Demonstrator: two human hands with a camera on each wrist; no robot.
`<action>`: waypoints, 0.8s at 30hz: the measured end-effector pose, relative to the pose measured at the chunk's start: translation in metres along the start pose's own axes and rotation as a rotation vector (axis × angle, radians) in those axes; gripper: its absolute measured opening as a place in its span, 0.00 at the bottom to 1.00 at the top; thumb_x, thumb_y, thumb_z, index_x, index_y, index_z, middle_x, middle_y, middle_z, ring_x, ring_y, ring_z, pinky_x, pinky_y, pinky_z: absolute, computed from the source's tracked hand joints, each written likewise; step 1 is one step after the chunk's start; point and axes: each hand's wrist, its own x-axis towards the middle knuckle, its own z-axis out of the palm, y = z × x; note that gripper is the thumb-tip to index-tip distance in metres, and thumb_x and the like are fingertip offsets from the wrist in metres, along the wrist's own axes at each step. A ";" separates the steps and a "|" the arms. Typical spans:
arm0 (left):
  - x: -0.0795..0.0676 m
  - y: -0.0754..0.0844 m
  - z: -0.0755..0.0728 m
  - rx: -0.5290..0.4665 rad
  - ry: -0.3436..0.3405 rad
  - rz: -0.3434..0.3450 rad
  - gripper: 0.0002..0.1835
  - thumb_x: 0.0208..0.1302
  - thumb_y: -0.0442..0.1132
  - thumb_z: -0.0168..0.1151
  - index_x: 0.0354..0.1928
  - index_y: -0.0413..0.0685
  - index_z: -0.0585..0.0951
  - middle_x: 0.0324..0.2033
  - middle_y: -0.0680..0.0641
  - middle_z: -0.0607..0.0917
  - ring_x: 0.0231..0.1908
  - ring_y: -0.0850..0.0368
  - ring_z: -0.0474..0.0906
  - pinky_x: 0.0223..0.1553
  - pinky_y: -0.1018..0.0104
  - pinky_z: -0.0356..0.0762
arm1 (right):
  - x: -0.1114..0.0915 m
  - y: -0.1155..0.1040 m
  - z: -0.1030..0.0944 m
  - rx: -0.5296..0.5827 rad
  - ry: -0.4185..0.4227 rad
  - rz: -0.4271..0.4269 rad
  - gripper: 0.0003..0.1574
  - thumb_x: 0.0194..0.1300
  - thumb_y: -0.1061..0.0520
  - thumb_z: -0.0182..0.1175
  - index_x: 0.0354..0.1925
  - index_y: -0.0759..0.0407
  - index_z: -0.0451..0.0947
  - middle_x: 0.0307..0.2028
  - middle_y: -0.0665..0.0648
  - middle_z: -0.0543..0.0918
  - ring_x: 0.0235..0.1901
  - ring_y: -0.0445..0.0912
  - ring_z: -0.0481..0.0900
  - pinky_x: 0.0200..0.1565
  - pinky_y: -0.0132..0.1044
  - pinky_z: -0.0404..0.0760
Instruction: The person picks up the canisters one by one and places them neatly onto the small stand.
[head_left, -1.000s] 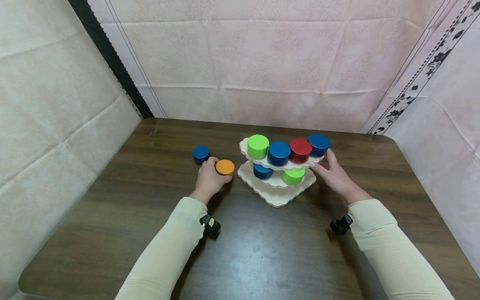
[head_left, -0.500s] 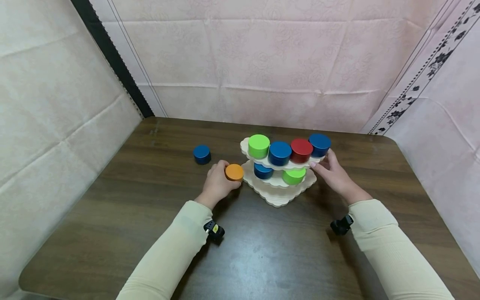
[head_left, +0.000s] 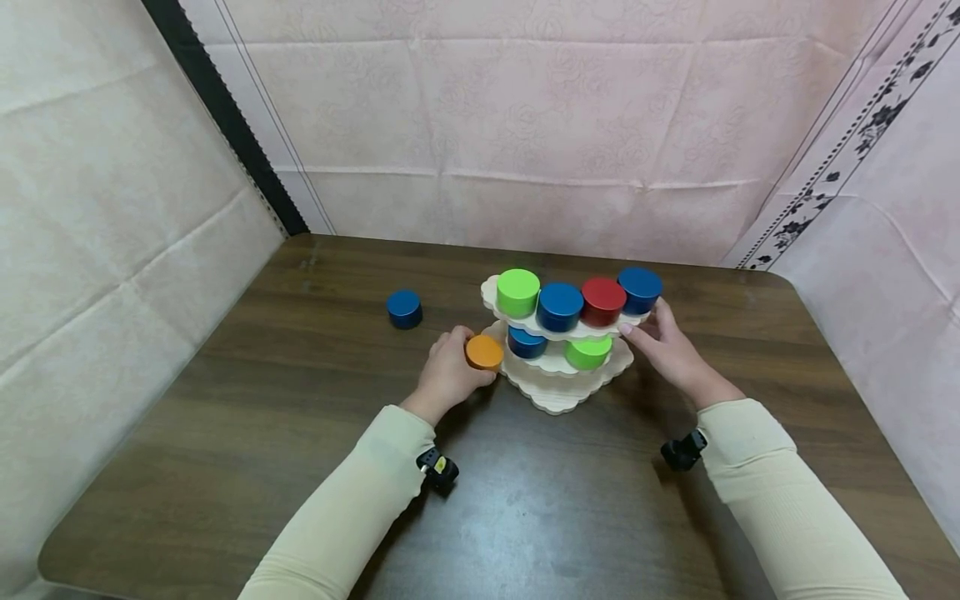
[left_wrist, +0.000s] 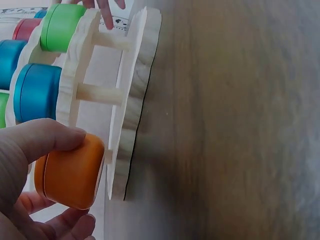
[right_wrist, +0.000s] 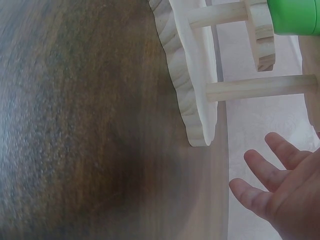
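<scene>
My left hand (head_left: 447, 373) grips an orange round tin (head_left: 484, 353) at the left edge of a white wooden tiered stand (head_left: 553, 395). In the left wrist view the thumb lies across the side of the orange tin (left_wrist: 72, 172), with fingers beneath. My right hand (head_left: 667, 350) pinches the right corner of the stand's upper tier; its other fingers (right_wrist: 260, 170) spread loosely below. The upper tier carries a green tin (head_left: 517, 293), a blue tin (head_left: 558, 307), a red tin (head_left: 602, 302) and another blue tin (head_left: 640, 291). Below sit a blue tin (head_left: 527, 342) and a green tin (head_left: 588, 353).
A lone blue tin (head_left: 405, 310) stands on the brown wooden table (head_left: 247, 417), left of the stand and behind my left hand. Pale cloth (head_left: 480, 133) hangs around the table's back and sides. Wooden posts (left_wrist: 100, 93) separate the stand's tiers.
My left hand has carried the orange tin rightward and slightly nearer, from beside the lone blue tin to the stand's left edge. The right hand stays at the stand's corner.
</scene>
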 end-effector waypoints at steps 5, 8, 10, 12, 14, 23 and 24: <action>-0.001 0.003 0.004 0.002 -0.020 0.010 0.34 0.50 0.40 0.75 0.58 0.43 0.70 0.48 0.42 0.74 0.47 0.46 0.69 0.52 0.52 0.72 | 0.001 0.000 0.000 -0.004 0.008 -0.020 0.53 0.72 0.40 0.50 0.75 0.50 0.27 0.72 0.71 0.50 0.69 0.68 0.54 0.62 0.70 0.54; -0.001 0.003 0.007 0.011 -0.030 0.011 0.34 0.50 0.39 0.75 0.58 0.43 0.70 0.48 0.42 0.74 0.47 0.47 0.69 0.52 0.52 0.72 | 0.001 -0.001 0.000 -0.002 0.007 -0.024 0.52 0.72 0.40 0.49 0.75 0.51 0.28 0.72 0.71 0.49 0.69 0.68 0.53 0.62 0.70 0.54; -0.002 0.003 0.009 0.020 -0.040 0.015 0.34 0.49 0.39 0.75 0.58 0.44 0.70 0.49 0.42 0.73 0.48 0.47 0.68 0.52 0.52 0.72 | 0.001 -0.001 0.000 -0.002 0.006 -0.026 0.52 0.72 0.41 0.50 0.75 0.51 0.27 0.72 0.71 0.49 0.69 0.68 0.53 0.62 0.70 0.54; -0.002 0.003 0.012 0.029 -0.050 0.024 0.34 0.49 0.39 0.75 0.58 0.45 0.70 0.49 0.42 0.73 0.48 0.47 0.68 0.52 0.52 0.72 | 0.001 -0.002 0.000 -0.001 0.007 -0.030 0.52 0.72 0.41 0.50 0.75 0.51 0.27 0.72 0.70 0.48 0.69 0.68 0.53 0.62 0.70 0.54; -0.003 0.003 0.015 0.031 -0.059 0.034 0.34 0.49 0.39 0.75 0.59 0.45 0.70 0.49 0.43 0.73 0.48 0.48 0.68 0.52 0.53 0.72 | 0.000 -0.002 0.000 -0.001 0.007 -0.032 0.52 0.72 0.42 0.50 0.75 0.51 0.27 0.72 0.70 0.47 0.69 0.68 0.53 0.62 0.70 0.54; -0.003 0.008 0.023 -0.025 -0.067 0.055 0.36 0.50 0.39 0.75 0.62 0.47 0.69 0.48 0.43 0.73 0.48 0.48 0.67 0.51 0.54 0.71 | 0.000 0.000 0.000 -0.001 0.007 -0.033 0.53 0.72 0.40 0.50 0.75 0.53 0.28 0.73 0.70 0.47 0.69 0.68 0.53 0.63 0.69 0.54; -0.003 0.009 0.024 -0.032 -0.065 0.058 0.37 0.50 0.39 0.75 0.62 0.47 0.69 0.48 0.43 0.73 0.48 0.48 0.67 0.51 0.54 0.71 | 0.001 0.000 0.000 0.000 0.006 -0.033 0.53 0.72 0.40 0.50 0.75 0.53 0.27 0.73 0.70 0.47 0.69 0.68 0.53 0.63 0.69 0.54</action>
